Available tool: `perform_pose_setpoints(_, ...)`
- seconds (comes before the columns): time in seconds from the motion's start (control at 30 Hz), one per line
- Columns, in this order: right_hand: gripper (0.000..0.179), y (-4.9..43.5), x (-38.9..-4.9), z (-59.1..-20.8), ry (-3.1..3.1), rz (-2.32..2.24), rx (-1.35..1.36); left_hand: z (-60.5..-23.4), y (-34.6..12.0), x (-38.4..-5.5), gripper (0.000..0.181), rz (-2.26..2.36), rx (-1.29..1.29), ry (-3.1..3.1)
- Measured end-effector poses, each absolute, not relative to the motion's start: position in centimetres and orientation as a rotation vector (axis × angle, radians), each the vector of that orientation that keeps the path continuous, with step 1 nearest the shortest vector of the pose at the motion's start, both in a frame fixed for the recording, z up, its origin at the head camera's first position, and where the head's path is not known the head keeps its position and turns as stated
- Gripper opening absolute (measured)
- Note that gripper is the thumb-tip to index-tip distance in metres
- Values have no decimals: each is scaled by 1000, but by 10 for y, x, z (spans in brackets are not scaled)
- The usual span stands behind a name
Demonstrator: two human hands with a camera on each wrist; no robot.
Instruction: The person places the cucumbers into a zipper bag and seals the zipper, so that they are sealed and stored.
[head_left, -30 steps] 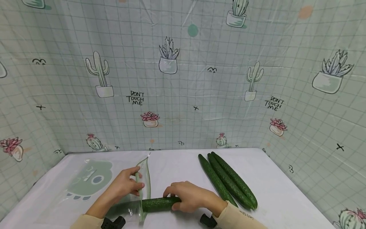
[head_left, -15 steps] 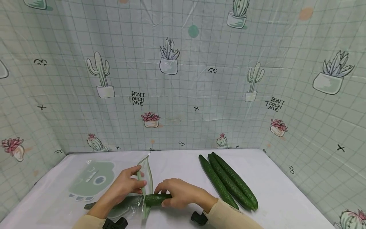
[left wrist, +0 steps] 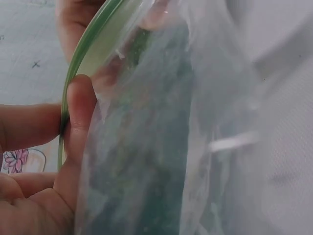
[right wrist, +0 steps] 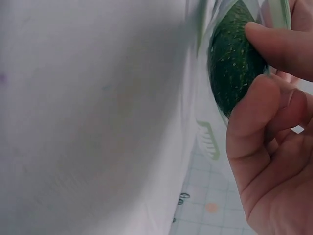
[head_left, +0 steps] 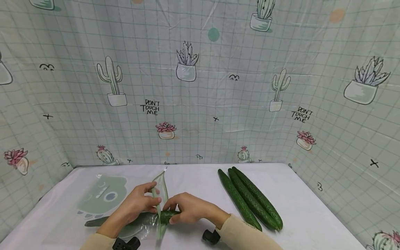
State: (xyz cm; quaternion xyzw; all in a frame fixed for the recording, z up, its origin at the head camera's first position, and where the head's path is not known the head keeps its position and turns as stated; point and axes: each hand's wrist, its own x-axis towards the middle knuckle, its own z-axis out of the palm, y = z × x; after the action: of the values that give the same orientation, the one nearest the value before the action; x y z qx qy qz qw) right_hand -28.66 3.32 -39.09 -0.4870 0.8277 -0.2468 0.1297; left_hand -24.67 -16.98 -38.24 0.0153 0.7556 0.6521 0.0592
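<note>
A clear zip bag (head_left: 67, 211) with a green cartoon print lies on the left of the table, its green-edged mouth facing right. My left hand (head_left: 139, 203) pinches one edge of that mouth between thumb and fingers and holds it raised. Most of a cucumber (head_left: 145, 222) is inside the bag, seen blurred through the plastic in the left wrist view. Its near end (right wrist: 237, 58) still sticks out of the mouth, where my right hand (head_left: 189, 210) grips it with thumb and fingers.
Three more cucumbers (head_left: 250, 198) lie side by side on the right of the white table (head_left: 200, 180). A curtain (head_left: 200, 97) printed with cactuses hangs behind the table and along its sides.
My right hand has moved left, sliding the cucumber deeper into the bag; its far end now shows past my left forearm. My left hand keeps its pinch on the bag's edge.
</note>
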Motion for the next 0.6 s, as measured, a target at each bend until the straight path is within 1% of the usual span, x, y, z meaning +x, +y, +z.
perform_pose_setpoints(0.2, 29, 28, -291, -398, 2349, -796, -1378, -383, -171, -246, 71, 1970, 29, 2283)
perform_pose_setpoints(0.43, 31, 26, -294, -401, 2273, -863, -1288, -383, -170, -247, 70, 1953, 20, 2292)
perform_pose_setpoints(0.6, 33, 27, -299, -398, 2259, -793, -1253, -384, -171, -247, 71, 1933, 22, 2297)
